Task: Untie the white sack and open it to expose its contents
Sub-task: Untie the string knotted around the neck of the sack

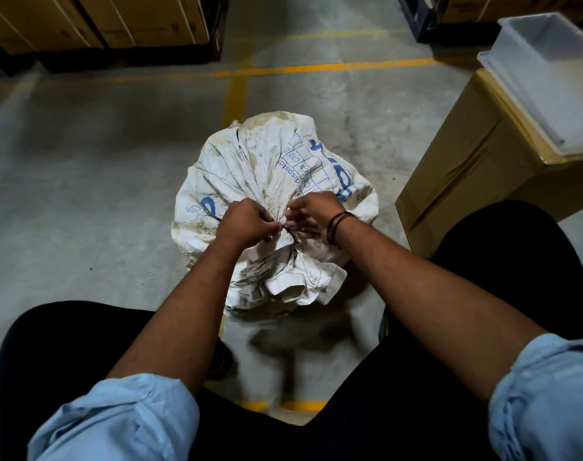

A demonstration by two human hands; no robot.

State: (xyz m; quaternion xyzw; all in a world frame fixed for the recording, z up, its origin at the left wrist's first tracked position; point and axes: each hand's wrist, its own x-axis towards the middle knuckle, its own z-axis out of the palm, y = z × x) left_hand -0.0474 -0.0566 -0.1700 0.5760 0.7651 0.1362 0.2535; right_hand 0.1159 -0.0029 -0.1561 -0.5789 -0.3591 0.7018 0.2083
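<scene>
Both hands meet at the gathered neck of the white sack (267, 168), fingers curled in tight. The left hand (247, 224) pinches the dark tie (291, 231) that binds the neck, thumb against fingertips, and the right hand (311, 214) pinches the same tie from the other side, knuckles raised. Thin dark thread bands (335, 227) circle the right wrist, and both forearms come out of rolled pale blue sleeves (123, 424). The sack stands on the concrete floor (83, 181) between the person's knees, bulging and grubby, printed with blue letters and a blue grid. Its neck is cinched shut and the loose mouth fabric flops toward the person, so what it contains is hidden. To the right, near the sack but not touching it, stands a tall cardboard box (476, 168) with a white plastic tub (549, 78) resting on top. Yellow painted lines (316, 67) cross the floor, and more brown cartons (117, 18) on dark pallets line the far side.
</scene>
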